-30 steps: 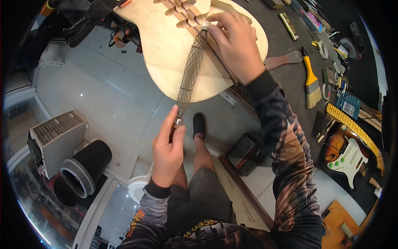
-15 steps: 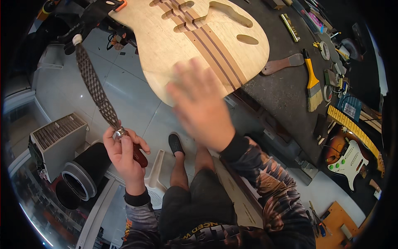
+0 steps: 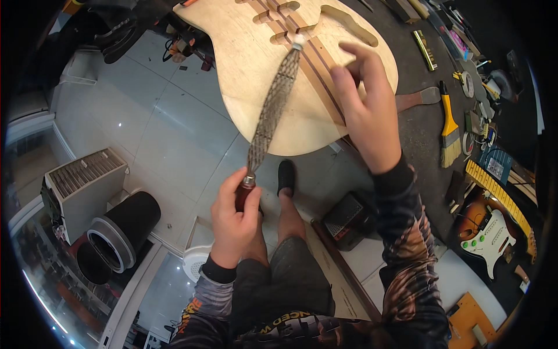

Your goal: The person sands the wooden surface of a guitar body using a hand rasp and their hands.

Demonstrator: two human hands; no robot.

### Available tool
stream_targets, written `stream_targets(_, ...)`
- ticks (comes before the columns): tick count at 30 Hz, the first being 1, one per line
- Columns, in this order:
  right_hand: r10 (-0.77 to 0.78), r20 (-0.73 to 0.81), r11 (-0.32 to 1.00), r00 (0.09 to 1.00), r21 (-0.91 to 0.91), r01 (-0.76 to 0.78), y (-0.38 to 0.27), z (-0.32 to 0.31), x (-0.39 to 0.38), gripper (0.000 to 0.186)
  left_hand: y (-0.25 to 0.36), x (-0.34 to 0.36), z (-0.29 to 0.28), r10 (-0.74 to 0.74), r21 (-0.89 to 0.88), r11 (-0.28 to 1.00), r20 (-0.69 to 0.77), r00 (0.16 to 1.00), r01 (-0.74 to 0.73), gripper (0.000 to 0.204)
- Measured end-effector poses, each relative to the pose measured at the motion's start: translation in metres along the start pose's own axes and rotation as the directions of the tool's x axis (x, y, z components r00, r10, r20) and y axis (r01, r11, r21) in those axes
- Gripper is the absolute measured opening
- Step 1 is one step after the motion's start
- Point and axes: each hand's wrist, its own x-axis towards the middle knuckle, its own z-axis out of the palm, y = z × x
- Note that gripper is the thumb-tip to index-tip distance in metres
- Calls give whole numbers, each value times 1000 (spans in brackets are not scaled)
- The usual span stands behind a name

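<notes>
Pale grey floor tiles (image 3: 145, 134) spread below a dark table (image 3: 418, 125) whose edge runs diagonally from the upper middle toward the lower right. On the table lies an unfinished, pale wooden guitar body (image 3: 256, 64) with a darker centre stripe and routed cavities, its rounded lower end overhanging the table's edge above the floor. The left hand (image 3: 232, 218) is closed around the reddish-brown wooden handle of a long, coarse-toothed grey rasp (image 3: 272, 110), which slants up and to the right so that its tip sits over the guitar body near the centre stripe; whether the tip touches the wood cannot be told. The right hand (image 3: 363, 107) hovers over the guitar body just right of the rasp's tip, fingers loosely curled and holding nothing. Further right on the table rest a yellow-handled flat paintbrush (image 3: 449, 125), a small brass-coloured bar (image 3: 425, 49) and a scatter of small tools. A sunburst electric guitar with a white pickguard (image 3: 485, 230) lies at the lower right. On the floor to the left stand a white ribbed box-shaped appliance (image 3: 81, 189) and a black cylinder with a pale rim (image 3: 119, 230).
</notes>
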Motion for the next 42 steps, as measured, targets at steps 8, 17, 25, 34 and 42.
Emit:
stream_targets(8, -167, 207, 947, 964, -240, 216, 15, 11, 5, 26, -3, -30, 7, 91, 96, 991, -6, 996, -90, 48)
stream_targets(17, -273, 88, 934, 958, -213, 286, 22, 31, 48, 19, 14, 13, 13, 184, 111, 978, -82, 979, -175, 41)
stream_targets(25, -91, 171, 965, 981, -228, 129, 10, 14, -17, 16, -13, -40, 7, 243, 161, 959, -34, 969, -235, 43)
stream_targets(34, -396, 130, 808, 909, -420, 412, 28, 42, 27, 42, 15, 10, -13, -136, -368, 928, -186, 973, 59, 39)
stream_targets(42, -79, 982, 902, 171, -2, 432, -26, 92, -122, 42, 7, 7, -47, -256, -464, 877, -228, 940, 126, 36)
